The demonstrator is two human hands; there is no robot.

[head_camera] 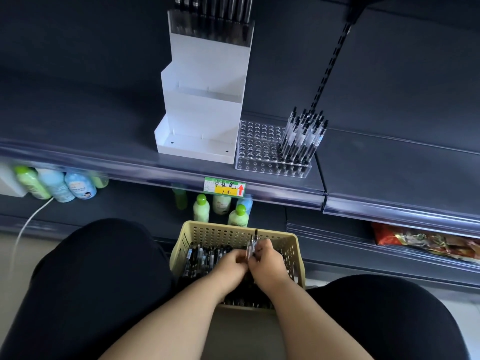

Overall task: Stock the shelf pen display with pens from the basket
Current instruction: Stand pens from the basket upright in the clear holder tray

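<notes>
Your beige perforated plastic basket (pixel 291 242) held loose black-and-clear pens (pixel 205 255). Your right hand (pixel 267 263) pinched an upright bundle (pixel 253 244), and your left hand (pixel 231 266) curled beside it — grip unclear. On the dark grey shelf (pixel 78 131), a clear acrylic holed rack (pixel 257 144) stood partly filled — right side only.

Dim, soft-blurred, wide-angle edge distortion.

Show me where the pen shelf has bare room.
Free: left holes of the clear rack, two lower tiers of the white stand, bare shelf left of it. Crowded: the rack's right end with standing pens, the stand's top tier, the basket full of pens.
</notes>
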